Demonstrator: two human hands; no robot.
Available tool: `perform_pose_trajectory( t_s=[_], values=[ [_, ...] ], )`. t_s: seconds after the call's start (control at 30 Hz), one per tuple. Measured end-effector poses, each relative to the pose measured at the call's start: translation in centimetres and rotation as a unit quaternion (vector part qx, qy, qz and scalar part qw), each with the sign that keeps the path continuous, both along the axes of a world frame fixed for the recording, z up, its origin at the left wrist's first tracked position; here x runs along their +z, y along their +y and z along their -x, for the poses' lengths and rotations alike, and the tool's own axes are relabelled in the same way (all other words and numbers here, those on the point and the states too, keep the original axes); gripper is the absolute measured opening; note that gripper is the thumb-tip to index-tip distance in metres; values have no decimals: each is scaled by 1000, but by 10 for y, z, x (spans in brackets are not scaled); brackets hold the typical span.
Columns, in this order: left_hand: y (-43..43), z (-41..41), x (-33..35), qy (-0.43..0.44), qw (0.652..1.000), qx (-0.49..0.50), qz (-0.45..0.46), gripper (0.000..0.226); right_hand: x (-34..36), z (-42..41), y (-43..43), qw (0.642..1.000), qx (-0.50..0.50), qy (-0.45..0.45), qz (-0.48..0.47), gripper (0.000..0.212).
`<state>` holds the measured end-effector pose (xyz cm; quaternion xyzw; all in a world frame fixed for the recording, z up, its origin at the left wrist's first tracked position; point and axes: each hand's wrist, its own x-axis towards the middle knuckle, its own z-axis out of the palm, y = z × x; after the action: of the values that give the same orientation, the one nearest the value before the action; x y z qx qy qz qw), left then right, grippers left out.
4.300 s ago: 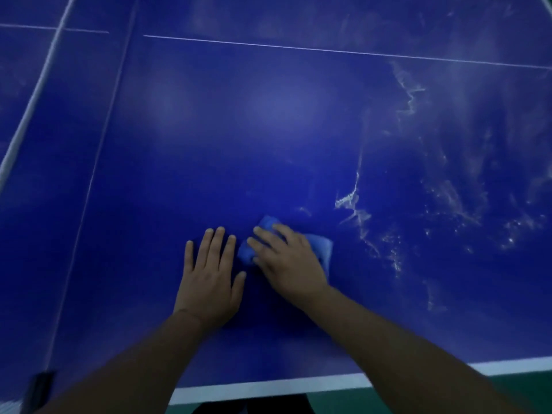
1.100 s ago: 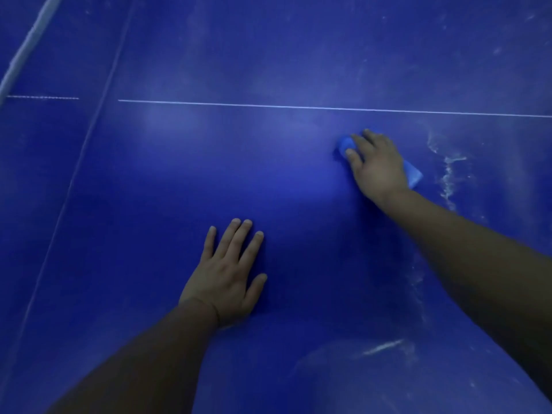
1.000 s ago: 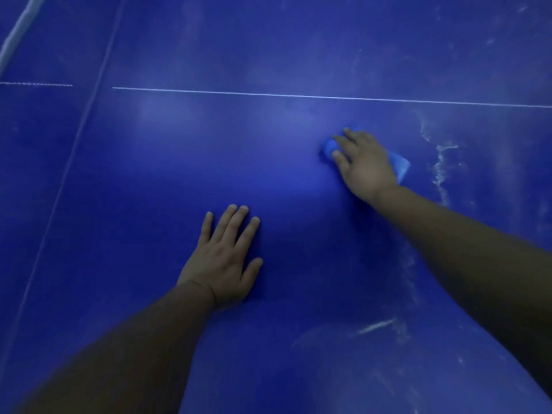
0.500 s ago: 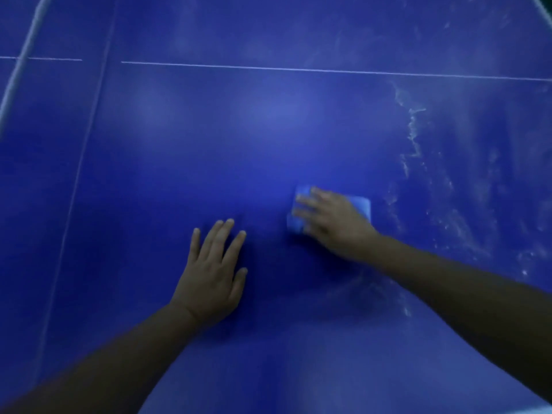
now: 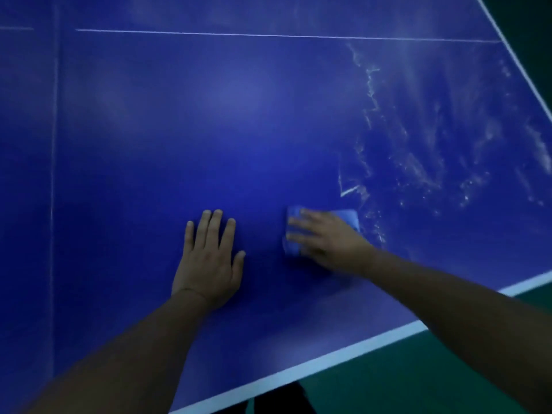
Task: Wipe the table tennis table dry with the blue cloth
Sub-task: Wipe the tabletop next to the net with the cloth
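The table tennis table has a dark blue top. A white edge line borders its near side, and a second white edge line borders the right side. A thin white line crosses the far area. A faint straight line runs away from the viewer at the left.

Pale water streaks cover the right part of the surface.

The following lie directly on the top:
- The left hand, flat, palm down, fingers extended.
- The folded blue cloth, at the left margin of the streaks.
- The right hand, pressing flat on the cloth.
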<state>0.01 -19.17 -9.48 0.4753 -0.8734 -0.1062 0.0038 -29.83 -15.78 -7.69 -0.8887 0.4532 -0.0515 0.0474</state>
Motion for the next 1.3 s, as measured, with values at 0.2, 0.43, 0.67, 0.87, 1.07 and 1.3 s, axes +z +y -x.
perform_pose_trajectory(
  t_s=[0.2,0.43,0.67,0.87,1.07,1.3],
  values=[
    [2,1,-3,-5,1000,3,-1,71,-4,-57,9,981,-185,-30,39,39],
    [12,0,0,-9,998,-47,28,68,-14,1,180,987,-158,25,-17,35],
    [50,29,4,4,998,-59,-3,65,12,-3,149,830,-547,-89,62,42],
    [74,52,-1,-9,997,-77,-10,64,-13,-117,173,924,-379,-37,27,39],
    [74,53,1,-29,996,-82,-6,68,-8,31,165,791,-611,-23,24,41],
    [74,53,2,-26,996,-83,-7,69,0,-64,163,901,-427,-37,74,34]
  ],
)
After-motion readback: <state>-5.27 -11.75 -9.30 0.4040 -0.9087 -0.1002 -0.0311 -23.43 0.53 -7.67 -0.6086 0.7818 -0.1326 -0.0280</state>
